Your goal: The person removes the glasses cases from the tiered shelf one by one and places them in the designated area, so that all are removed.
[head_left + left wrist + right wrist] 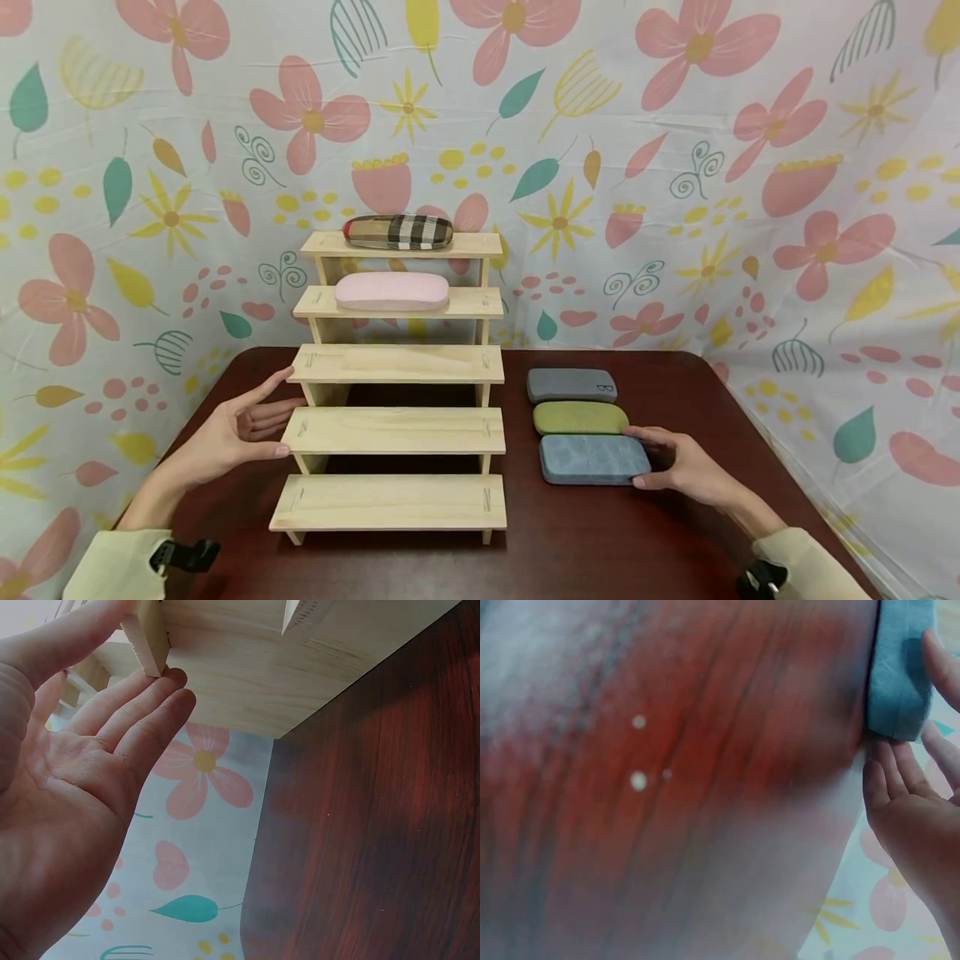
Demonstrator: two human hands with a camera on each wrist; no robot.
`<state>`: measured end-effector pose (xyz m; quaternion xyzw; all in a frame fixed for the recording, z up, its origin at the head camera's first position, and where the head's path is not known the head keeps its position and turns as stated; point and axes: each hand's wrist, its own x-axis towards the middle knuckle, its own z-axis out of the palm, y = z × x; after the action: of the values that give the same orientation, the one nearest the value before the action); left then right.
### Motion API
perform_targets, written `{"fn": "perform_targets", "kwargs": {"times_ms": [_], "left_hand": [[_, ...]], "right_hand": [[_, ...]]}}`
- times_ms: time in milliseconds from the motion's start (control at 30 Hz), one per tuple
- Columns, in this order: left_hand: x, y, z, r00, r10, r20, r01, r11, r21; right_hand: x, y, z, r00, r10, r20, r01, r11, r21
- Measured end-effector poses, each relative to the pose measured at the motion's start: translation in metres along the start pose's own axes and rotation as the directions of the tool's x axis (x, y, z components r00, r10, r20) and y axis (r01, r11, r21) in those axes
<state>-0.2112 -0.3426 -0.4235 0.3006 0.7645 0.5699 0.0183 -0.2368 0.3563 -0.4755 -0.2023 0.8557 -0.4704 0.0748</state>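
At lower right of the head view, the right hand [693,469] pinches the right end of the blue case [592,459] between thumb and fingers, as far as the cropped wrist view shows. It lies on the worktop [570,542] below the green case [577,418] and grey case [566,386], the latter printed with a glasses outline [604,387]. At left, the left hand [221,433], fingers extended, touches the stand [397,504]; the pink case [392,292] and plaid case [397,232] sit on its upper shelves.

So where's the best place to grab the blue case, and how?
Probably the right end of the blue case, coming from the right, thumb at the near corner and fingers at the far one. It lies flat, lengthwise left to right, with the green case close along its far side. The right hand is at that end.
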Motion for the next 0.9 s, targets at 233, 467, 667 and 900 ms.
{"fn": "perform_targets", "kwargs": {"times_ms": [233, 467, 667, 900], "left_hand": [[-0.001, -0.002, -0.001, 1.000, -0.017, -0.002, 0.017, 1.000, 0.005], [0.000, -0.002, 0.000, 0.999, -0.040, -0.011, 0.040, 0.999, 0.015], [0.000, -0.001, 0.001, 1.000, -0.018, -0.008, 0.018, 1.000, 0.011], [-0.001, 0.000, 0.000, 1.000, -0.003, 0.007, 0.003, 1.000, -0.019]], "right_hand": [[0.001, -0.014, -0.008, 0.998, -0.051, -0.036, 0.050, 0.998, -0.023], [0.007, -0.045, -0.010, 0.991, -0.125, -0.052, 0.117, 0.985, -0.129], [0.016, -0.073, -0.005, 0.985, -0.165, -0.046, 0.155, 0.975, -0.162], [0.035, -0.099, 0.000, 0.966, -0.255, -0.025, 0.249, 0.956, -0.155]]}}
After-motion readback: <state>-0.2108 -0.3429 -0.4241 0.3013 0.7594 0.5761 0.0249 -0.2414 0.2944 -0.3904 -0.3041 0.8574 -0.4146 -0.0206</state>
